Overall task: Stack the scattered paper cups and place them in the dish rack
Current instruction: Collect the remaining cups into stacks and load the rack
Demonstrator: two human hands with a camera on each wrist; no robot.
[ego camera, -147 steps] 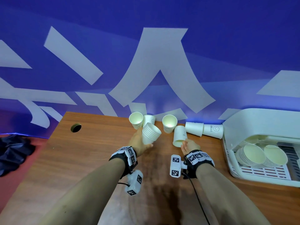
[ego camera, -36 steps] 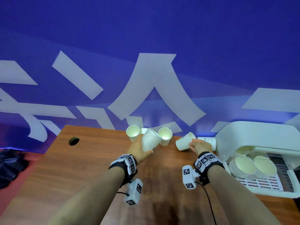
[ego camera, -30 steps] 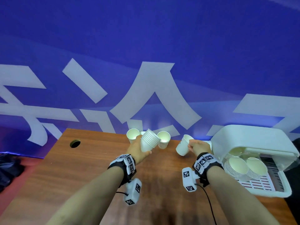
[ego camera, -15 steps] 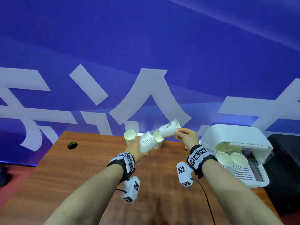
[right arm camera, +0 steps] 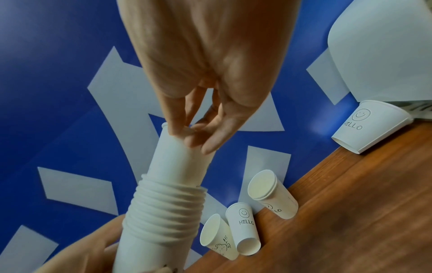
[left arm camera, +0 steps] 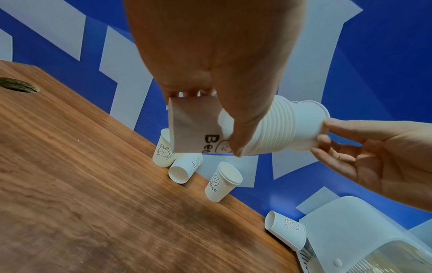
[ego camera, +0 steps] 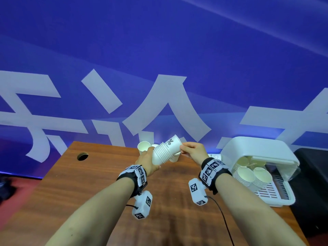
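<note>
The left hand (ego camera: 148, 161) has its grip wrapped round the lower end of the stack of paper cups (ego camera: 162, 153), held tilted in mid-air at the frame's centre above the worktop (ego camera: 99, 176), probably so its open mouth faces the right hand (ego camera: 192, 151), whose grip pinches the rim of the newest cup (left arm camera: 304, 125) seated partway in. The stack is white, its nested rims forming close ridges, with black print on the outer cups. Four loose cups (right arm camera: 243, 229) remain along the worktop's far edge, while finished stacks lie in the dish rack (ego camera: 276, 196) at lower right.
</note>
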